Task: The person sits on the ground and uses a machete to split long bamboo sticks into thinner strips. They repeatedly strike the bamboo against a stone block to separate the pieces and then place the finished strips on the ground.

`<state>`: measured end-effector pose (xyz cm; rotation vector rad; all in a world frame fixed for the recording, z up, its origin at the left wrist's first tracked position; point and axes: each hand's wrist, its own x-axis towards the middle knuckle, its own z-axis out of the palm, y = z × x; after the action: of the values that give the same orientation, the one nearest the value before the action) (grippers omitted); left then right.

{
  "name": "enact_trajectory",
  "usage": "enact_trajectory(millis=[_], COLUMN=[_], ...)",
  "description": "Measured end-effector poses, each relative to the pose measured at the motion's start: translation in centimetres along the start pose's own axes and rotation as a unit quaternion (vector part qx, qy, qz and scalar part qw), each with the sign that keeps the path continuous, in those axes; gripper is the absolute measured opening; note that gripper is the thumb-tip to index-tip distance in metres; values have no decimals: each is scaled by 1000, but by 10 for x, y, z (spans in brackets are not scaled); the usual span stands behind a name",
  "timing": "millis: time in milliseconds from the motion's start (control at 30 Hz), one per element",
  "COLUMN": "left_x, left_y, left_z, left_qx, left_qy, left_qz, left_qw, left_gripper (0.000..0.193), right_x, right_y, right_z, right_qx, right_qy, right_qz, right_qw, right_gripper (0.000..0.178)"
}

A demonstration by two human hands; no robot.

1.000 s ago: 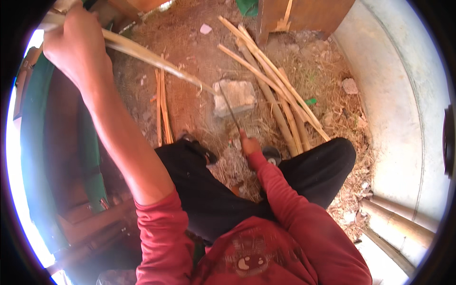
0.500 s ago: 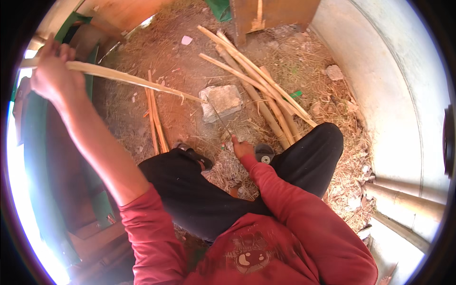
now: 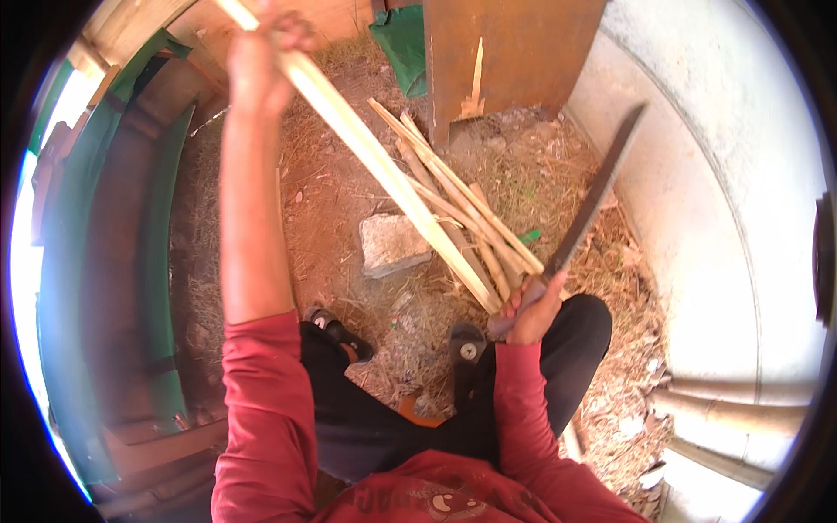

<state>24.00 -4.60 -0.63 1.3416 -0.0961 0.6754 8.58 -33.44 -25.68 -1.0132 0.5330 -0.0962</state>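
Observation:
High at the left, my left hand [image 3: 261,70] is closed round the far part of a long pale bamboo strip [image 3: 384,170]. The strip slants down to the right, its near end beside my right hand [image 3: 536,315]. That hand grips the handle of a machete [image 3: 593,192], whose dark blade points up and to the right. Whether the right fingers also touch the strip's end I cannot tell. Below the strip, a pale stone block [image 3: 392,246] lies on the dirt, touched by neither hand.
Several bamboo poles and split strips [image 3: 462,196] lie beyond the strip. A brown board [image 3: 514,57] stands at the back beside green cloth [image 3: 401,52]. A pale curved wall [image 3: 697,174] bounds the right side. Green and dark panels [image 3: 148,261] stand at the left.
My left hand has swung right and away with the strip, and the strip's near end has left the stone. My right hand has moved right, the machete now raised and pointing away.

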Motion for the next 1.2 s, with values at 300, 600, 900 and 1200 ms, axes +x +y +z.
enact_trajectory(millis=[300, 600, 900, 1200], left_x=[10, -57, -406, -393], left_y=[-198, -152, -275, -257], left_z=[-96, -346, -520, -459], left_qx=[533, 752, 715, 718], left_qy=[-138, -44, 109, 188], left_qz=[-385, -282, -507, -373], left_qw=[741, 594, 468, 557], left_gripper=[133, 57, 68, 31], right_x=[-2, 11, 8, 2], right_y=[11, 75, 112, 129], right_z=[9, 1, 29, 41], right_qx=[-9, -72, -229, -305], right_qy=[1, -25, -85, -92], right_qz=[-12, 59, 77, 49], right_qw=[1000, 995, 967, 947], right_gripper=[64, 64, 67, 63])
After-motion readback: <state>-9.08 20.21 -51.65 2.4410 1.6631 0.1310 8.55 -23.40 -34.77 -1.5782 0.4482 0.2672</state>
